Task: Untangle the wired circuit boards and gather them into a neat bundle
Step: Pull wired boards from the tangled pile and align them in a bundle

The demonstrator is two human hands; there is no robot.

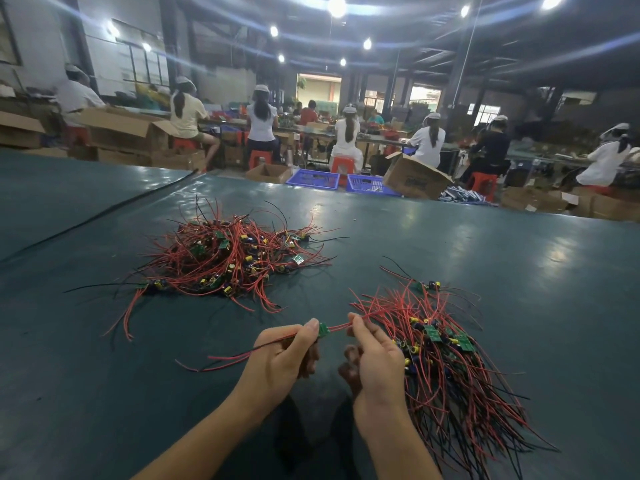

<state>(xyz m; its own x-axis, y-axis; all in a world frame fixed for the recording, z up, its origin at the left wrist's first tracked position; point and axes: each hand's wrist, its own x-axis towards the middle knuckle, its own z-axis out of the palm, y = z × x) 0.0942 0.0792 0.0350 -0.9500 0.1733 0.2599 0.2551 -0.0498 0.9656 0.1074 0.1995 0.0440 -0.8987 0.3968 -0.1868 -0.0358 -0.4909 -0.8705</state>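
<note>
Head view showed a dark green worktop (519, 271) under glaring ceiling lamps (336, 5); the left hand (277, 355) pinched a small circuit board (323, 330) above the near edge; the right hand (374, 362) pinched its red wires (339, 327); a gathered bundle (443, 348) lay just beside that hand; the tangled pile (225, 258) sat toward the middle; beyond the far edge stood blue baskets (313, 178), cardboard boxes (415, 176) and seated workers (261, 123).

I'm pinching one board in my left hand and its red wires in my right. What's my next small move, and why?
Probably draw the right hand along the red wires to straighten them. The left hand pinches the green board clear of the tangled pile, and the bundle lies right of the hands, ready to take it.
</note>
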